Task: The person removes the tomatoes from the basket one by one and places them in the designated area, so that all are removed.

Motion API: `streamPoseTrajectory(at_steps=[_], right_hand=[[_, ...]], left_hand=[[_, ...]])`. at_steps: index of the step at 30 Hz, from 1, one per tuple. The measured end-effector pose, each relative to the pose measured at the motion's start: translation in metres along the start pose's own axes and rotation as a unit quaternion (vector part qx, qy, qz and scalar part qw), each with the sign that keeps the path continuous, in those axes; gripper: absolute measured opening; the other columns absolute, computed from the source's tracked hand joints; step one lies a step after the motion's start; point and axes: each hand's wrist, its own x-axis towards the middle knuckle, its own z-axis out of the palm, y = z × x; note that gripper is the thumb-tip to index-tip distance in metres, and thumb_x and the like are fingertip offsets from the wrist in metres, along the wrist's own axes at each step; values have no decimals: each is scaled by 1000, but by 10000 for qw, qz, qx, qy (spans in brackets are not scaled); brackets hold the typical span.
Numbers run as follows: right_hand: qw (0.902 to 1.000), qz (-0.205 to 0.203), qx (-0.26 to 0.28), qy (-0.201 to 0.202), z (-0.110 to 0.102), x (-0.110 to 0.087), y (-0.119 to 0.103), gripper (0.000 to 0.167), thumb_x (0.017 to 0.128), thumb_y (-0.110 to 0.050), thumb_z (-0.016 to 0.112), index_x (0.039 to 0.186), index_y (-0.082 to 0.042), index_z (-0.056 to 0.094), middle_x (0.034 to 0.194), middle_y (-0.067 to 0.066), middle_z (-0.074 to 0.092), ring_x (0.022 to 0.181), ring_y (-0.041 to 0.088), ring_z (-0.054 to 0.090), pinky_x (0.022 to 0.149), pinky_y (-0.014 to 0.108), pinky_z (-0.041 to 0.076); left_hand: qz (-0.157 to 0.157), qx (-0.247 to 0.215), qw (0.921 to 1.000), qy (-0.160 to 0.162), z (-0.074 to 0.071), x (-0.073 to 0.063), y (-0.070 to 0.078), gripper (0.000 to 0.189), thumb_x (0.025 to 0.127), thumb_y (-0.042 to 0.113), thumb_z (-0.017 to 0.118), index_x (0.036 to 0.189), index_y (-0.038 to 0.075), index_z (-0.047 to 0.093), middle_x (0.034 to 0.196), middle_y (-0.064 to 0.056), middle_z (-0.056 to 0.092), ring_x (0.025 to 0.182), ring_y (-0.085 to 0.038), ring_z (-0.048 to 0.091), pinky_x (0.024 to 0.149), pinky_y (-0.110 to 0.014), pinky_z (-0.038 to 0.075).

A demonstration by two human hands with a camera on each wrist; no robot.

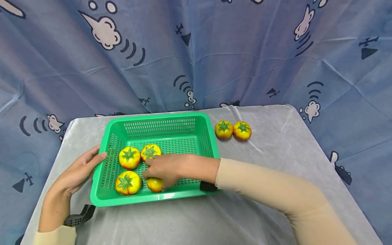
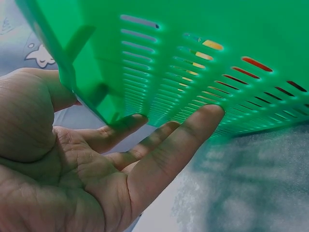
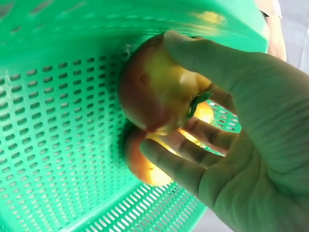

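Note:
A green plastic basket point(image 1: 162, 118) with slotted walls stands on the table, holding several yellow-and-red tomatoes with green star-shaped tops. My left hand point(image 1: 78, 172) grips its left side, the thumb at the rim and the fingers against the outer wall point(image 2: 169, 87). Inside the basket, my right hand point(image 1: 166, 168) holds a tomato point(image 1: 154, 184) near the front wall; the right wrist view shows thumb and fingers around this tomato point(image 3: 154, 87). Two tomatoes, a left front one point(image 1: 128, 182) and a left back one point(image 1: 129, 158), lie beside it. Another tomato point(image 1: 151, 150) is partly covered by the right hand.
Two more tomatoes, one left point(image 1: 224, 130) and one right point(image 1: 242, 131), sit side by side on the grey tablecloth point(image 1: 275, 146), just right of the basket. A blue patterned curtain point(image 1: 214, 61) hangs behind the table.

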Motion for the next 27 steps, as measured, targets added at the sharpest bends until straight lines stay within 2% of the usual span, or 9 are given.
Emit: streamPoseTrajectory(at_steps=[5,8,15,18,27], right_hand=[[9995,120,296,66,-2,-9,4,51,92,-40,84,138,-30,64,130,3,57,98,13,58,85,23,54],[9981,68,580,197,-5,-17,8,55,95,-39,81,145,-28,61,129,4,54,99,13,56,84,22,52],[9894,-3,1239,763,-5,-35,21,52,95,-22,81,144,-26,62,138,4,52,112,16,56,93,23,52],[9878,1,1300,858,-2,-39,24,51,94,-19,81,142,-25,63,139,5,54,117,17,56,98,25,52],[9855,98,1403,952,10,-47,28,57,95,-38,81,146,-23,61,137,4,59,116,16,56,102,29,53]], left_hand=[[2,-7,10000,-24,0,0,-2,70,117,23,37,164,-12,-1,125,13,71,108,-11,76,86,-32,67],[8,-4,10000,-43,-1,-1,-3,69,118,22,37,164,-11,-1,125,13,71,108,-12,76,86,-32,67],[123,-60,9999,-66,-2,0,-3,66,117,20,36,164,-12,2,126,11,72,108,-13,77,86,-33,67],[122,-78,9999,-81,-1,-1,-3,67,117,20,36,164,-12,1,126,11,72,109,-13,76,87,-32,67],[32,51,10000,-8,1,-2,-1,70,118,23,37,164,-11,-2,126,14,70,109,-11,76,87,-31,66]])
